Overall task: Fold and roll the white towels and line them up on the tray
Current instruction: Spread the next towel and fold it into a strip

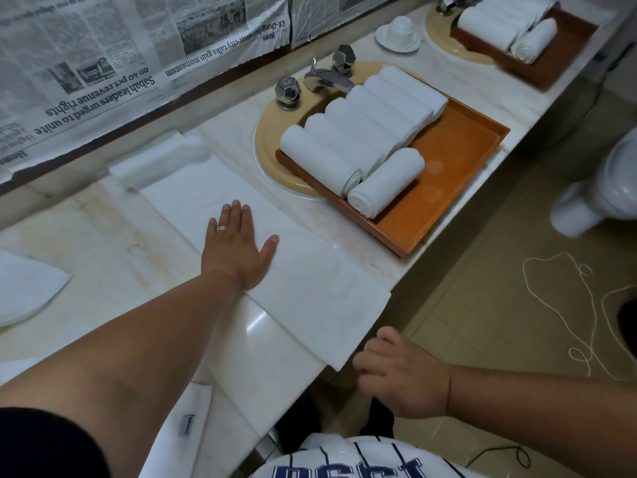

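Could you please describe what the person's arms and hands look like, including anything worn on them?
The left hand wears a plain silver band on its ring finger, and the left arm is bare up to a dark short sleeve. The right hand shows no ring or watch; its forearm is bare, with no sleeve in view. A white jersey with navy stripes shows below.

From the left hand [238,243], lying flat on the long towel [310,298], bare counter [113,243] is lying open at 9 o'clock. At 2 o'clock the tray [458,157] is sitting across the basin [272,146]. A row of rolled towels [358,129] is filling its far side, with a single roll [386,182] just beside them. Toward 3 o'clock its orange floor is showing bare. The faucet [327,79] is standing at 1 o'clock behind the tray. A narrow band of counter is running between towel and tray.
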